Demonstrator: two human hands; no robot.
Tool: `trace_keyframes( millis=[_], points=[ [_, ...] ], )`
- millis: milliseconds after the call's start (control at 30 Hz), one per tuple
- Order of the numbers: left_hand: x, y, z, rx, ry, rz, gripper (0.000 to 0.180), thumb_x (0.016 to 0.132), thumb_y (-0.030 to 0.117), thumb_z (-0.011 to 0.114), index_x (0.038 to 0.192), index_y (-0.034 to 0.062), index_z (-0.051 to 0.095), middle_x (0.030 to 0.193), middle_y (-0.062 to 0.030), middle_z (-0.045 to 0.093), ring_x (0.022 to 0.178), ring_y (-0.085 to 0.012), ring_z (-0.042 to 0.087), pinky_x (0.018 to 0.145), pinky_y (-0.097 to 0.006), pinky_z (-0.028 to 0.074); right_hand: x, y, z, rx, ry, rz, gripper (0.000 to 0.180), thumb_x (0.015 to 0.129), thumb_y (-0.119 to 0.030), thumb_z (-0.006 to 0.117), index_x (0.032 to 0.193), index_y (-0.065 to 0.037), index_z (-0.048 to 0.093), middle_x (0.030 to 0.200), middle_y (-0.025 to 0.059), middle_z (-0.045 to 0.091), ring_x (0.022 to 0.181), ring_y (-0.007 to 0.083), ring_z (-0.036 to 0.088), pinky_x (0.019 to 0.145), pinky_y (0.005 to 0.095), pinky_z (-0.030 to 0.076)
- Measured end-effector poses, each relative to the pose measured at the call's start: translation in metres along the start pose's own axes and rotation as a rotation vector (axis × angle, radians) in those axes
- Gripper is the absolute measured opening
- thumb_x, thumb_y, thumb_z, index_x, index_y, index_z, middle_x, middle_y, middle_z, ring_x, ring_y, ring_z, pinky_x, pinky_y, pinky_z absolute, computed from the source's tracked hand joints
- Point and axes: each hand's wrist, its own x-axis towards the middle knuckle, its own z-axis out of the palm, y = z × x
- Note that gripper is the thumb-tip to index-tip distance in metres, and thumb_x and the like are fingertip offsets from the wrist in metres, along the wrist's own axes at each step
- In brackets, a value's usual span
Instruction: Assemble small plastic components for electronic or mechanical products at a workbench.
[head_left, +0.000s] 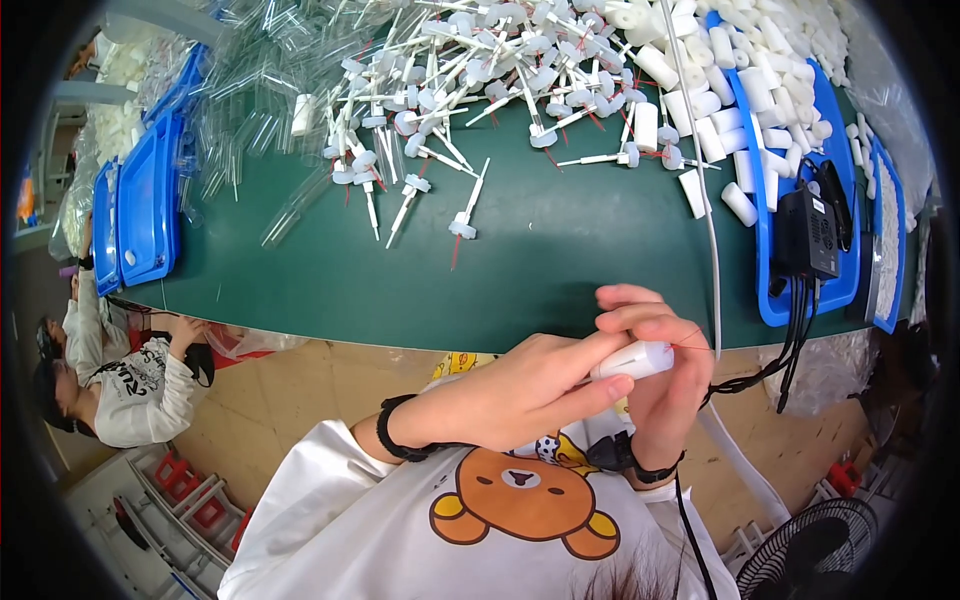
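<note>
Close to my body, past the table's front edge, my left hand pinches a white cylinder between thumb and fingers. My right hand curls around the cylinder's right end, its fingers bent over the top. Thin red wires stick out of that end beside the right fingers. Part of the cylinder is hidden by my hands. On the green table ahead lies a white stick with a grey disc and red wires. More of these pieces are heaped behind it.
Clear plastic tubes are piled at the far left, near blue trays. White cylinders spill over a blue tray at right. A black box with cables and a white cord are there. Another person sits left.
</note>
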Motion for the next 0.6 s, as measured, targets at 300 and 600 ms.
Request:
trace_keyframes(
  millis=[300,600],
  points=[
    [-0.003,-0.004,0.008,-0.168,0.105,-0.084,0.030,0.095,0.017,0.030,0.115,-0.0023,0.043,0.075,-0.0082,0.051,0.064,-0.0170,0.051,0.058,-0.030,0.041,-0.005,0.010,0.014,0.425,0.034,0.336,0.035,0.094,-0.027,0.042,0.111,0.003,0.050,0.114,0.0245,0.056,0.109,0.0329,0.054,0.092,0.0420,0.044],
    [0.000,-0.007,0.011,-0.130,0.266,0.041,0.032,0.097,0.020,0.030,0.106,-0.0043,0.049,0.066,-0.0057,0.047,0.059,-0.0149,0.046,0.062,-0.028,0.040,-0.005,0.014,0.023,0.680,-0.007,0.614,0.065,0.086,-0.052,0.046,0.117,0.005,0.045,0.116,0.0261,0.054,0.105,0.0276,0.057,0.085,0.0320,0.048]
  ],
)
